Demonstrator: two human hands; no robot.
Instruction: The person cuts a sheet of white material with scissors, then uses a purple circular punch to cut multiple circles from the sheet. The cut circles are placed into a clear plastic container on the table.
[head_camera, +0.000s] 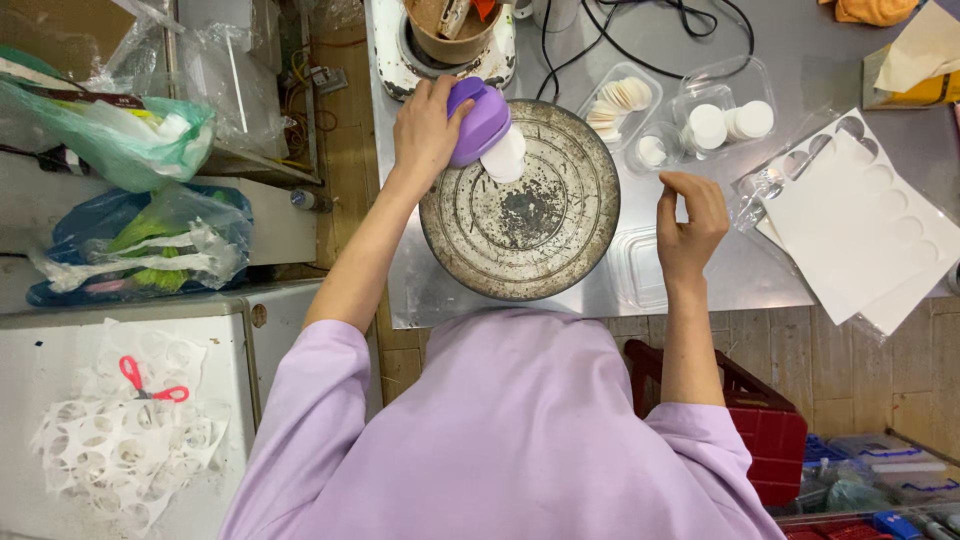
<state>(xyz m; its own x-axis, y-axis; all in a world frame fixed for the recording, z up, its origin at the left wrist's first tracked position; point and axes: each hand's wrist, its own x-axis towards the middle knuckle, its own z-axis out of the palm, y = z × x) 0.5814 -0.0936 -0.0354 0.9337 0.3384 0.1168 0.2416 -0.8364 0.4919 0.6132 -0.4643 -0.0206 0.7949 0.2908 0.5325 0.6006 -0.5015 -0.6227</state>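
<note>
- Left hand (425, 125) wraps the purple round punch tool (478, 120), fingers closed over its dome; tool sits at the far-left rim of the round metal tray (520, 200).
- White paper disc (505, 157) pokes out from under the punch, lying over the tray, touching the tool.
- Right hand (690, 225) hovers just right of the tray above the steel desk (720, 280); fingers loosely curled, thumb and forefinger near pinching, nothing visibly held.
- Tray centre carries dark crumbly residue.
- Clear plastic tubs (700, 115) beyond the tray hold stacked white discs; punched white sheets (860, 225) lie to the right.
- Red-handled scissors (150, 385) rest on perforated sheet scrap, far left, well apart.
- Judgement: for a clean release, keep the punch level over the tray and the palm centred on the dome; the free hand looks best used to lift the disc by its edge, clear of the residue.
</note>
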